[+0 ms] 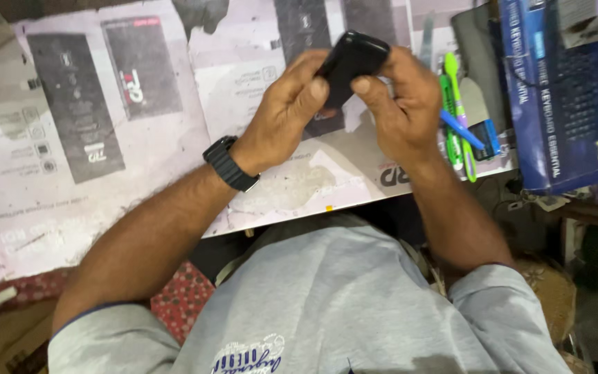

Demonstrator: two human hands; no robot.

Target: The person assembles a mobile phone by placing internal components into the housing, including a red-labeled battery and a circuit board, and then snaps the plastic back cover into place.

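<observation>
A small black phone [349,64] is gripped between both hands above the printed white sheets [105,138] covering the desk. It is clasped from one side by the left hand [286,111], thumb pressed on its back, and from the other by the right hand [401,104]. Just right of the phone, green and blue tools [459,118] and a blue keyboard box [562,104] are seen. Should pressure be applied unevenly, the phone could probably be dropped onto the sheets.

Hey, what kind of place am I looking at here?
Probably a small phone repair bench: both hands, left hand and right hand, hold a black phone over a worn printed mat, with green and blue tools alongside.
</observation>
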